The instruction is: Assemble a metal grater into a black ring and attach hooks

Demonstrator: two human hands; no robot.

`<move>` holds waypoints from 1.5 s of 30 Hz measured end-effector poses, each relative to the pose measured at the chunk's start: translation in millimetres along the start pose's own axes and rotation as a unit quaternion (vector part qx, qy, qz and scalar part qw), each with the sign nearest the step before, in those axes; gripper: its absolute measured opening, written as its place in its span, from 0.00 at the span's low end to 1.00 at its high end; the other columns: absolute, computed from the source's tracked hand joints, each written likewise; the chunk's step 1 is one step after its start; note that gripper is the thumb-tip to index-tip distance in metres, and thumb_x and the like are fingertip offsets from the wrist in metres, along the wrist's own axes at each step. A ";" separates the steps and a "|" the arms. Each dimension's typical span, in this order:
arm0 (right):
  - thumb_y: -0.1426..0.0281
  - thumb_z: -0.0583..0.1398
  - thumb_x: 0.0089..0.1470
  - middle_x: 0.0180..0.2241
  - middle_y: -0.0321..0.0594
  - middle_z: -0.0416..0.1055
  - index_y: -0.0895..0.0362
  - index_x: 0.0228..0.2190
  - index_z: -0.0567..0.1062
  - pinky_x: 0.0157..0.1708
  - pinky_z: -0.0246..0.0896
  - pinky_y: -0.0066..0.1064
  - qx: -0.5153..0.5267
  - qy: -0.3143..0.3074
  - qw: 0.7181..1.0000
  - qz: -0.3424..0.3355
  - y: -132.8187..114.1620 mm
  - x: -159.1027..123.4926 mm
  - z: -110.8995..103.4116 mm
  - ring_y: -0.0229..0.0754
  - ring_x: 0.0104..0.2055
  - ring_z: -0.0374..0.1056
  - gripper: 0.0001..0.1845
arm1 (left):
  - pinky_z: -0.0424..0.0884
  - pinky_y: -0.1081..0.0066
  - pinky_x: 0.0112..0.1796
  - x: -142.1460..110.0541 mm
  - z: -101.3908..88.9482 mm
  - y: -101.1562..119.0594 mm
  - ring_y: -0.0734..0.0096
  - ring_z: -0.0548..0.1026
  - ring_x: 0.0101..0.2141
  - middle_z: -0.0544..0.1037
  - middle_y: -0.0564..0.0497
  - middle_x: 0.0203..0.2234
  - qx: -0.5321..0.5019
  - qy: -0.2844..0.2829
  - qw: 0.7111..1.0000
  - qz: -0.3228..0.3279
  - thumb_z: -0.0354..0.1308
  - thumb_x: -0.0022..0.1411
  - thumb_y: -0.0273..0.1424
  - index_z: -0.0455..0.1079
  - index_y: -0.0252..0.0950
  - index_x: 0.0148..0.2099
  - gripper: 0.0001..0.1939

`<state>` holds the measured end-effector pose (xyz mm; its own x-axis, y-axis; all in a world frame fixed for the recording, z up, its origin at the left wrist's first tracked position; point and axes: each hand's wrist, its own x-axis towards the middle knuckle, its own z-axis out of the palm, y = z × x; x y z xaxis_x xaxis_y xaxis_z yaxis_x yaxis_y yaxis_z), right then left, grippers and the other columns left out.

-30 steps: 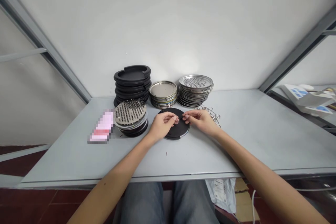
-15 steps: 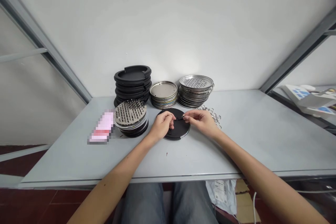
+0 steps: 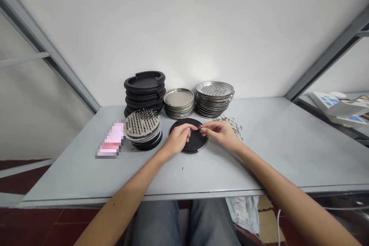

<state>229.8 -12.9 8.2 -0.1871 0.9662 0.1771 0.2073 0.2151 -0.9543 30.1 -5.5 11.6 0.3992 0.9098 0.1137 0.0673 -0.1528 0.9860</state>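
In front of me a round black disc (image 3: pixel 193 144) with a raised rim lies flat on the table, a strip of silvery metal showing at its right edge. Above its middle my two hands meet. My right hand (image 3: pixel 221 133) pinches a small metal ring (image 3: pixel 200 126) between thumb and fingertips. My left hand (image 3: pixel 179 137) is closed, its index fingertip stretched to the ring; whatever sits under its thumb is too small to make out. Right behind my right hand lies a loose pile of metal rings (image 3: pixel 235 125), partly hidden by it.
Behind the disc stand stacks of black rimmed holders (image 3: pixel 145 92), plain metal discs (image 3: pixel 179 98) and perforated metal plates (image 3: pixel 215 90). Left of my left hand is a stack topped by a toothed metal plate (image 3: pixel 142 123). A blurred pink item (image 3: pixel 111 138) lies farther left.
My left index finger has stretched out to the right and now meets the ring in my right fingertips. The ring has turned more into sight. The stacks stay in place.
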 end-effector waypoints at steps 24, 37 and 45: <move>0.60 0.64 0.50 0.36 0.44 0.77 0.59 0.32 0.81 0.33 0.67 0.32 0.011 -0.041 0.999 -0.018 0.8 1.9 -2.9 0.42 0.35 0.69 0.14 | 0.69 0.76 0.26 -3.3 1.6 2.5 0.76 0.73 0.21 0.80 0.47 0.24 -0.007 0.009 1.000 -0.028 0.58 0.61 0.37 0.68 0.31 0.42 0.13; 0.60 0.61 0.53 0.31 0.41 0.76 0.60 0.33 0.79 0.31 0.66 0.29 -0.004 -0.074 0.997 0.005 -4.3 -1.7 3.9 0.37 0.29 0.68 0.15 | 0.69 0.75 0.28 -2.2 2.0 1.3 0.76 0.74 0.22 0.80 0.46 0.26 0.000 -0.007 1.000 -0.028 0.57 0.61 0.34 0.69 0.31 0.43 0.11; 0.62 0.61 0.51 0.29 0.41 0.75 0.61 0.32 0.79 0.30 0.65 0.28 0.002 -0.073 0.997 0.017 -3.9 -1.4 5.7 0.36 0.27 0.67 0.14 | 0.70 0.74 0.29 -3.5 1.3 3.5 0.75 0.75 0.22 0.80 0.45 0.27 0.012 -0.015 1.000 -0.021 0.56 0.62 0.32 0.69 0.31 0.46 0.12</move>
<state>223.8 -15.9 10.3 -0.3186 0.9417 0.1082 0.2123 0.1822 -0.9601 30.1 -9.7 14.6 0.4231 0.9035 0.0683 0.1067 -0.1245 0.9865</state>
